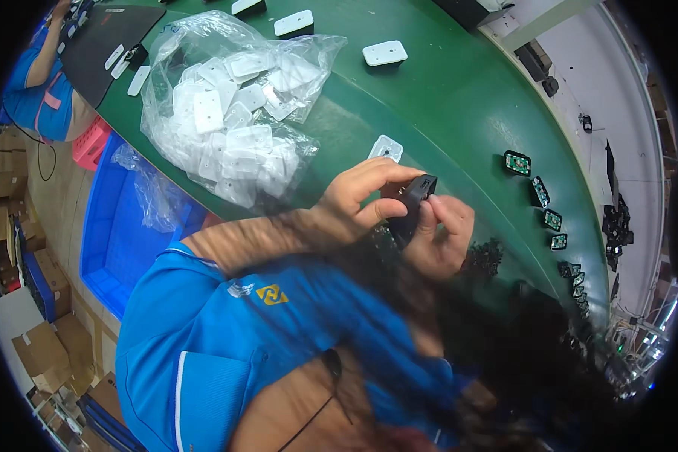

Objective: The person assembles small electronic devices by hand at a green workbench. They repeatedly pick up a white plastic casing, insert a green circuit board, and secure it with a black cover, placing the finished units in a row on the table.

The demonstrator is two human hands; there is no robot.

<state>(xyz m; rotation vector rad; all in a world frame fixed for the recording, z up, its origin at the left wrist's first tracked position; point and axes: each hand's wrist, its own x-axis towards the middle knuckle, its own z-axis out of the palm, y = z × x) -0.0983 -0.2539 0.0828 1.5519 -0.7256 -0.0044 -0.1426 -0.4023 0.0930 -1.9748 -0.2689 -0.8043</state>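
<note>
Over the green table, my left hand (pixel 358 197) pinches a small black plastic housing (pixel 408 217) between thumb and fingers. From the other side my right hand (pixel 446 237) is closed on the same housing, its fingertips at the edge. The housing is held tilted, and its inside is mostly hidden from view. Just beyond my left fingers a white translucent cover plate (pixel 386 148) lies on the table. To the left sits a large clear plastic bag (pixel 169 98) full of similar white plates (pixel 209 111). Dark hair blurs part of my forearms.
Black housings with white tops (pixel 384 53) stand along the far side. On the right, a row of black housings with green circuit boards (pixel 517 163) follows the table edge. A blue bin (pixel 102 252) stands left of the table (pixel 459 113). Another person (pixel 41 98) works at far left.
</note>
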